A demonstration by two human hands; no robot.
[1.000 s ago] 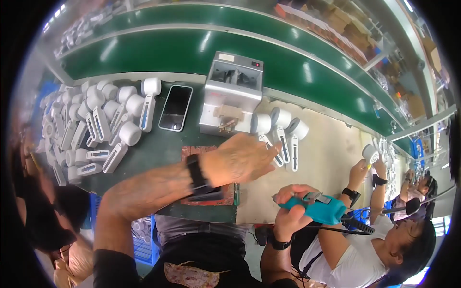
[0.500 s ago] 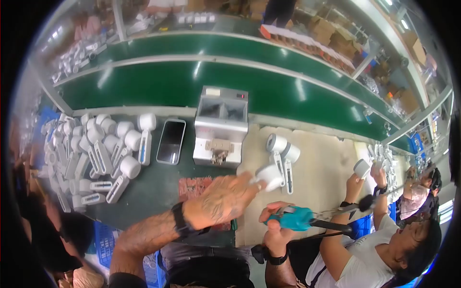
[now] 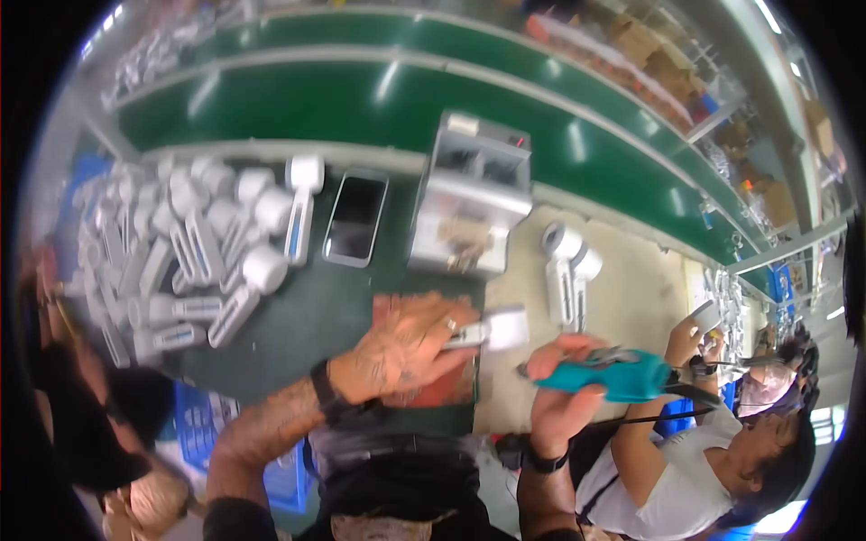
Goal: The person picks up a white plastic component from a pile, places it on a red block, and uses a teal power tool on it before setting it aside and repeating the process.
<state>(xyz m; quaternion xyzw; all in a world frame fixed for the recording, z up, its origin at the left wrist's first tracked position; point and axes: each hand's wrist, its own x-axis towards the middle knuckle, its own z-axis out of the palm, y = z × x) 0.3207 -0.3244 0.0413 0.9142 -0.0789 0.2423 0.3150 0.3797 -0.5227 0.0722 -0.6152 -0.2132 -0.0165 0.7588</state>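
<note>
My left hand [image 3: 397, 356] is closed around the grey handle of a white device with a drum-shaped head [image 3: 508, 328], held low above a reddish mat [image 3: 386, 309]. The head sticks out to the right of my fingers. My right hand [image 3: 561, 397] grips a teal electric screwdriver [image 3: 622, 375], which lies sideways with its tip toward the left, just below and right of the device. Behind the hands stands a grey-white screw feeder [image 3: 474, 212]. Two more white devices [image 3: 570, 270] lie on the beige sheet at right of it.
A pile of similar white devices [image 3: 189, 225] covers the left of the bench. A phone [image 3: 357, 218] lies between pile and feeder. Beyond runs a green conveyor belt [image 3: 298, 99]. A co-worker [image 3: 686, 451] sits close at right; a blue crate [image 3: 203, 433] stands below the bench.
My left hand has brought the device from the beige sheet to above the mat. The screwdriver is now more level, and the whole view has shifted and tilted.
</note>
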